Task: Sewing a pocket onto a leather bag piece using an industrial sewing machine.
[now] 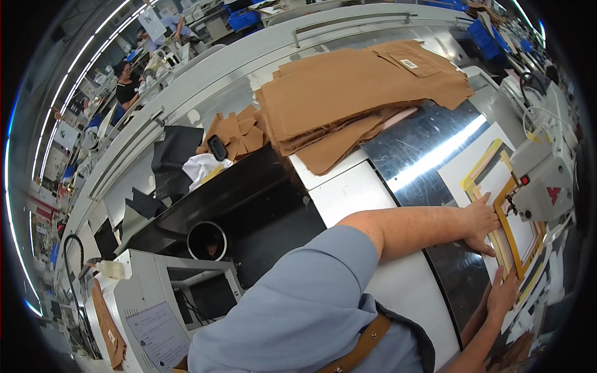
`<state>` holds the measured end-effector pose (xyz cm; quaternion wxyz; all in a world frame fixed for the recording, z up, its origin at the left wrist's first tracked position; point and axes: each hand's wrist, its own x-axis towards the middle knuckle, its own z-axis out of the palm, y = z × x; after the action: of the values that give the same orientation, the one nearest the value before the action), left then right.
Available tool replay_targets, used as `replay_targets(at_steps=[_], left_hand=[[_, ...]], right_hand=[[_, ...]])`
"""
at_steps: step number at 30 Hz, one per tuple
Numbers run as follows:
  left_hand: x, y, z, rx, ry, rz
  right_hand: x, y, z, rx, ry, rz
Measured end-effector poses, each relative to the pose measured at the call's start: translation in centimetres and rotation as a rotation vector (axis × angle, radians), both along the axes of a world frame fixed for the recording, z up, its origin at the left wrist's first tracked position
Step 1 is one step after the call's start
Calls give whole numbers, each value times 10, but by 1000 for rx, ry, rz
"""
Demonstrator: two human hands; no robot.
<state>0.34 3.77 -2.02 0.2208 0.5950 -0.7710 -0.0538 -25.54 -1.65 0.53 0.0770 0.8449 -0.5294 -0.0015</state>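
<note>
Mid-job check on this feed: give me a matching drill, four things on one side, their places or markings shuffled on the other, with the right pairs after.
Things
1. Yellow frame
2. Stack of brown pieces
3. Small black object
4. Bottle

Places or markings
A. On top of the pale cabinet
B. Bears a small white label
C. At the left hand
D. Among the brown scraps

Right pairs: 1-C, 2-B, 3-D, 4-A
</note>
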Motion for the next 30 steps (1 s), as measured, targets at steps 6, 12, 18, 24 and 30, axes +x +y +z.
replay_targets(at_steps=[6,12,18,24,30], left_hand=[[-2,0,-2,-14,-10,17],[-3,1,-5,-45,-7,30],[-3,0,-3,9,-39,56],[-7,2,3,-15,-81,134],[32,17,-4,-82,-82,231]], right_hand=[[3,-10,-5,12,74,-27],[12,-7,-5,11,76,-75],[11,-11,-3,51,65,-140],[-1,-15,-14,-22,-13,-185],[2,-9,-9,-4,-24,-232]])
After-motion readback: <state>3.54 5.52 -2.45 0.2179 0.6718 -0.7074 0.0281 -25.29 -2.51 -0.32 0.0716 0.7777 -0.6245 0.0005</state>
